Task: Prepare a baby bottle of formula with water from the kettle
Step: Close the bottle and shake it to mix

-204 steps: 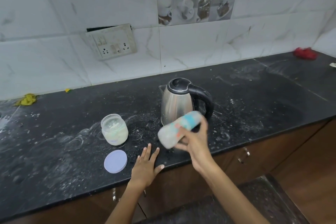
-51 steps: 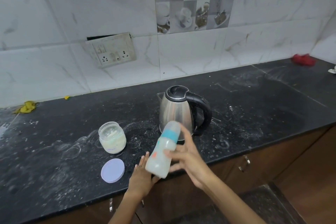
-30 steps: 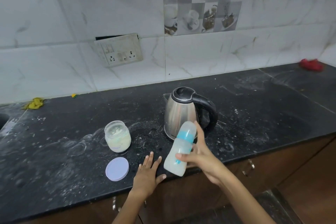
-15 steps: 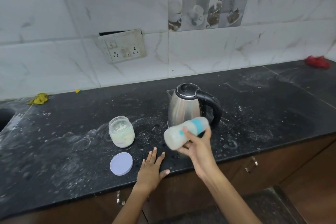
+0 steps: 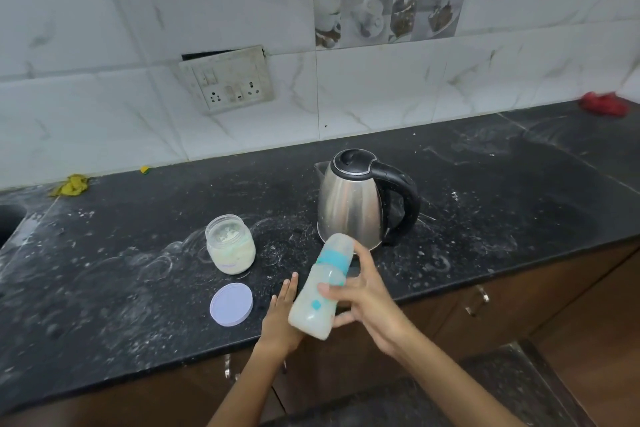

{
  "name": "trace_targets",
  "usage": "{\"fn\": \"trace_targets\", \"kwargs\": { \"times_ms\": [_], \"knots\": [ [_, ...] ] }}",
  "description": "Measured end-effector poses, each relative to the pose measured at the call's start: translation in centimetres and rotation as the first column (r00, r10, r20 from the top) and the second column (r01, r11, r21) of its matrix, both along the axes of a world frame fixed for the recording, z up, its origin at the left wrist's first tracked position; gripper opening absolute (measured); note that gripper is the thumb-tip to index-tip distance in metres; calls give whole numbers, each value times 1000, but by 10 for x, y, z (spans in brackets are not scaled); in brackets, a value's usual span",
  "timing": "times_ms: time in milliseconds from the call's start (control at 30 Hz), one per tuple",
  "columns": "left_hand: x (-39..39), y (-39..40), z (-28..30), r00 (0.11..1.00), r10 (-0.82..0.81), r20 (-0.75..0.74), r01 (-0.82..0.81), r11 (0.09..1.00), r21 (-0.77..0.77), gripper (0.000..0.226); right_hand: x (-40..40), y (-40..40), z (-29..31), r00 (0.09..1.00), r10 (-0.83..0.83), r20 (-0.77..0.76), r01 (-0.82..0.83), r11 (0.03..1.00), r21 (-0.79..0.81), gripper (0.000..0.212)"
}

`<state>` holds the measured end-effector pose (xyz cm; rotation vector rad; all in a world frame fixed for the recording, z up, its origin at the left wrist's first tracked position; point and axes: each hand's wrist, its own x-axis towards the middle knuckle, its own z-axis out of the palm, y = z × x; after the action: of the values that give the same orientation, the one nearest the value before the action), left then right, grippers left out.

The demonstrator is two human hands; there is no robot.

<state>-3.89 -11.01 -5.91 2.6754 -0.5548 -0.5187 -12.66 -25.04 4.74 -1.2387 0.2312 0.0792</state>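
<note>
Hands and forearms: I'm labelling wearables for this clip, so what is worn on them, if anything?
Nothing shows on either. The left hand and right hand are bare, with no gloves, rings, watch or bracelets visible. Both forearms are uncovered down to the bottom edge of the picture; no sleeve comes into view.

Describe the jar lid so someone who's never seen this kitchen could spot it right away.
Start at the steel kettle on the black counter. Nearer and to its left stands an open jar of pale powder. The lid lies flat just in front of it near the counter edge: a lilac disc, the only flat round thing there.
</note>
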Motion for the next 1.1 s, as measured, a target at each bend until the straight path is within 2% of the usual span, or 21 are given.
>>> {"fn": "trace_targets", "kwargs": {
  "times_ms": [33, 67, 133, 167, 233, 267, 333, 400, 433, 500, 567, 600, 633, 667, 733, 767, 800, 900, 967, 1033, 1100],
  "knots": [
    [-1, 1, 0, 999, -39, 25, 38, 999, 35, 70, -1, -2, 1, 1000, 19, 8, -19, 1000, -19, 84],
    [0, 1, 0, 997, -73, 38, 71, 996, 56, 70, 1, -6, 2, 999, -35, 38, 35, 999, 4, 84],
    [5, -1, -5, 995, -95, 34, 92, 992, 86, 70, 12, -17, 6, 962, -264, 70, 254, 959, 129, 78],
    [5, -1, -6, 993, -112, 31, 109, 989, 104, 69, 18, -22, 8, 921, -387, 54, 370, 907, 202, 75],
    [5, -2, -6, 993, -118, 22, 114, 985, 128, 69, 24, -22, 7, 857, -515, 22, 487, 824, 290, 73],
    [5, -2, -6, 993, -112, 23, 108, 986, 126, 70, 21, -18, 5, 876, -482, 24, 460, 848, 263, 75],
    [5, 0, -4, 995, -100, 31, 96, 990, 99, 68, 9, -6, 0, 976, -214, 36, 209, 973, 98, 80],
    [4, 1, -1, 995, -92, 24, 90, 992, 87, 68, -2, 0, -2, 998, 63, 15, -61, 995, -79, 87],
    [4, 1, -2, 994, -101, 38, 97, 991, 96, 69, -3, -2, -1, 997, 73, 24, -70, 992, -106, 89],
    [6, 0, -6, 991, -126, 53, 118, 985, 124, 69, 5, -11, 4, 987, -130, 92, 132, 991, -22, 86],
    [7, -2, -10, 992, -125, 35, 120, 984, 129, 69, 21, -18, 8, 901, -432, 51, 420, 895, 151, 80],
    [7, -2, -10, 992, -127, 27, 122, 983, 134, 69, 27, -19, 7, 850, -528, 8, 515, 832, 206, 80],
    [7, -2, -11, 991, -129, 27, 124, 983, 134, 69, 29, -17, 5, 834, -551, -22, 544, 816, 195, 82],
    [7, -2, -11, 992, -125, 34, 120, 984, 134, 69, 28, -13, 3, 870, -493, -18, 490, 861, 137, 83],
    [7, 0, -12, 993, -111, 50, 103, 985, 138, 70, 18, -3, -4, 979, -202, -11, 202, 979, -19, 84],
    [6, 0, -12, 992, -113, 54, 104, 984, 144, 70, 12, 0, -7, 995, -94, -31, 91, 993, -70, 86],
    [7, 0, -12, 991, -119, 55, 109, 983, 148, 72, 9, 1, -10, 997, -64, -37, 60, 994, -92, 88],
    [9, -2, -15, 992, -122, 45, 115, 985, 132, 77, 19, -5, -20, 979, -204, 13, 203, 971, -129, 93],
    [10, -2, -15, 991, -127, 35, 121, 984, 129, 74, 30, -11, -30, 958, -261, 121, 284, 922, -261, 99],
    [10, -1, -16, 989, -137, 48, 129, 982, 141, 70, 39, -16, -39, 943, -247, 225, 324, 837, -441, 102],
    [10, -1, -17, 988, -140, 57, 130, 980, 150, 70, 46, -20, -47, 948, -209, 241, 314, 745, -588, 103]
  ]
}}
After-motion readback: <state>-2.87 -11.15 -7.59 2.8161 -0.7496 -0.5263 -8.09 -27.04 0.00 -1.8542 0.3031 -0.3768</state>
